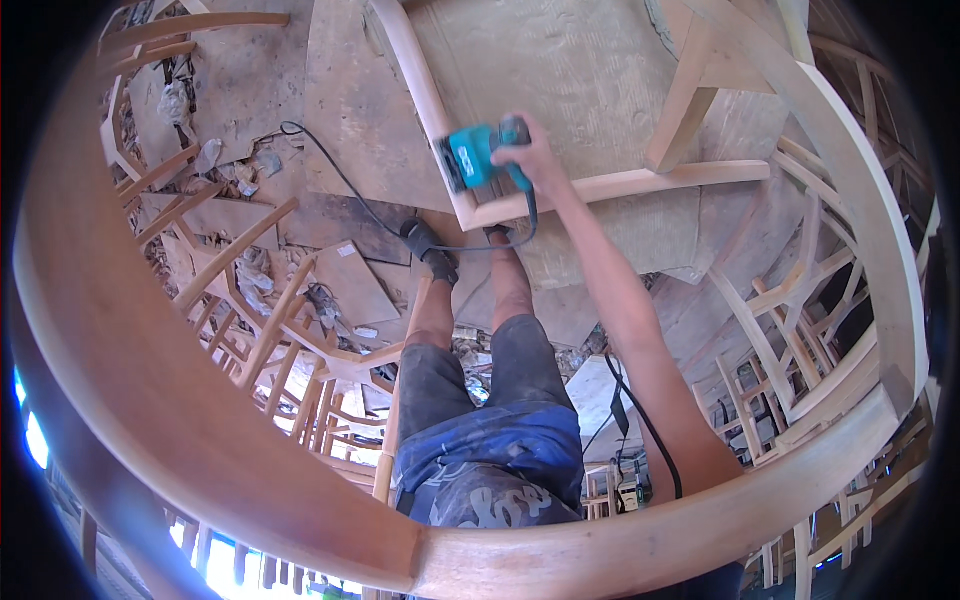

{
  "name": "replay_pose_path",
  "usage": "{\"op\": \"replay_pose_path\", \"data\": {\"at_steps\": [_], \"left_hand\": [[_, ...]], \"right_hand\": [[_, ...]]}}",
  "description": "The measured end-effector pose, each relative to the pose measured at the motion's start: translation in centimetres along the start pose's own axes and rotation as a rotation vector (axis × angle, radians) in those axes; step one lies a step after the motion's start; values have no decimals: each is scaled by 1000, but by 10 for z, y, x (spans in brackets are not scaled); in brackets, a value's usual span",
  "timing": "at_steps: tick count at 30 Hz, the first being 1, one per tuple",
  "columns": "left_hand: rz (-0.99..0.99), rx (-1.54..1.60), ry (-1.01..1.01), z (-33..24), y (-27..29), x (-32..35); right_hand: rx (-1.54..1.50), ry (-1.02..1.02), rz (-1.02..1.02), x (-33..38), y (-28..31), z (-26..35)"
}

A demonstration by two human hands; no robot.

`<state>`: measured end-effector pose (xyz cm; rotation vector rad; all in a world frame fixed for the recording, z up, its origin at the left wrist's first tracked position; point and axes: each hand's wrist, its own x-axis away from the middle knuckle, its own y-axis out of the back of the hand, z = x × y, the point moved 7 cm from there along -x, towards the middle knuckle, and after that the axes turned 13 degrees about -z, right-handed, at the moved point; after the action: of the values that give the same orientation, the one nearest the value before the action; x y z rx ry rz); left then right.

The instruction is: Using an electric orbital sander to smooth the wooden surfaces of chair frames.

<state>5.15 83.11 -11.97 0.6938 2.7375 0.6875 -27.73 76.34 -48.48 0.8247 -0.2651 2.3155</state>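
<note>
My right hand (537,158) is closed around the grip of a teal power sander (474,160), its arm reaching up from the lower right. The sander's flat side lies against the left rail (415,62) of a pale wooden frame, just above the corner where it meets a second rail (640,184). Some blur shows on the tool and hand. A black cord (360,203) loops from the sander past my feet. My left hand is out of the picture.
A large curved wooden piece (560,550) sweeps close around the lower view. Wooden chair frames (270,340) crowd the left, and more frames (790,330) stand at right. Flattened cardboard (560,70) and littered scraps cover the floor. Another black cord (640,410) hangs by my right arm.
</note>
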Motion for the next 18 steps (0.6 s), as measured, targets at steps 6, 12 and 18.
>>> {"op": "replay_pose_path", "data": {"at_steps": [6, 12, 18], "left_hand": [[3, -40, 34, 14, 7, 22], [-25, -56, 38, 12, 16, 25], [-47, -71, 50, 22, 24, 37]], "right_hand": [[-111, -231, 42, -21, -25, 46], [-27, -98, -26, 45, 13, -6], [4, -154, 15, 10, -9, 38]]}}
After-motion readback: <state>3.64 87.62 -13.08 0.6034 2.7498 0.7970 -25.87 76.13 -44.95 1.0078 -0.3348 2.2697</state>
